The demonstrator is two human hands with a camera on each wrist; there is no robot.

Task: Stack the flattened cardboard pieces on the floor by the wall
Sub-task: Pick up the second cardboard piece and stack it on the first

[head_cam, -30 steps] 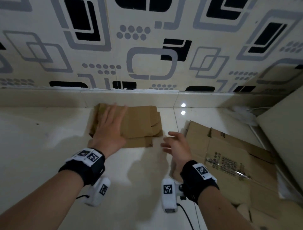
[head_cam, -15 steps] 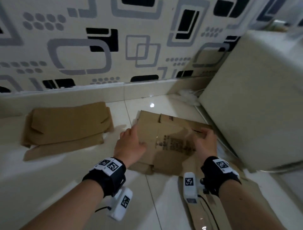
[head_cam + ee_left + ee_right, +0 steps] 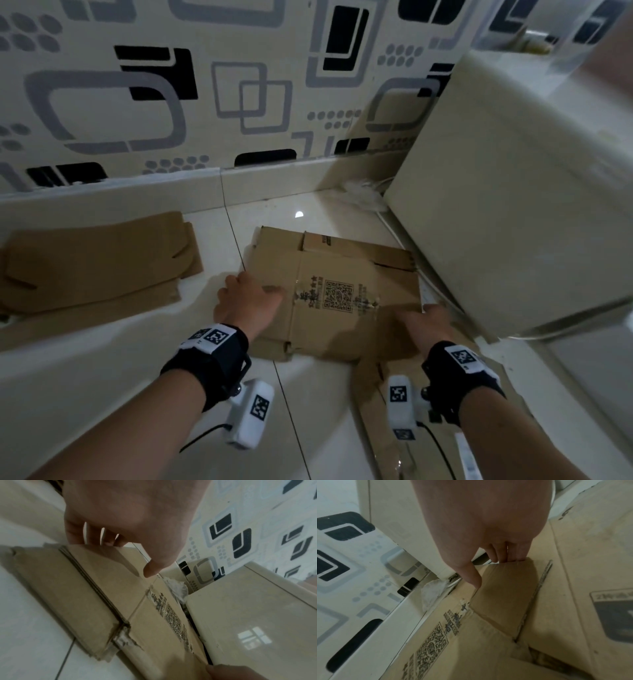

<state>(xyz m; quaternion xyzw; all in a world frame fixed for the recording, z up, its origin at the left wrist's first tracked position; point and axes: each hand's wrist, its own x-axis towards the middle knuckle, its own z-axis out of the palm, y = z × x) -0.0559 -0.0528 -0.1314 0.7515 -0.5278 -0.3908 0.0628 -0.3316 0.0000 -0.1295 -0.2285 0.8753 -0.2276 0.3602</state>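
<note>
A stack of plain brown flattened cardboard lies on the floor against the wall at the left. To its right lies a flattened cardboard piece printed with a QR code. My left hand grips its left edge; in the left wrist view the fingers go under the printed cardboard and the thumb lies on top. My right hand grips the near right edge; in the right wrist view its fingers curl under the printed cardboard, thumb on top.
A large white appliance stands close on the right, almost touching the printed piece. More flattened cardboard lies beneath it, toward me. A crumpled white thing and cables sit in the corner. Glossy white floor tiles lie between the piles.
My left hand left the plain stack and my view swung right. Both hands have moved onto the printed cardboard piece and taken hold of its edges.
</note>
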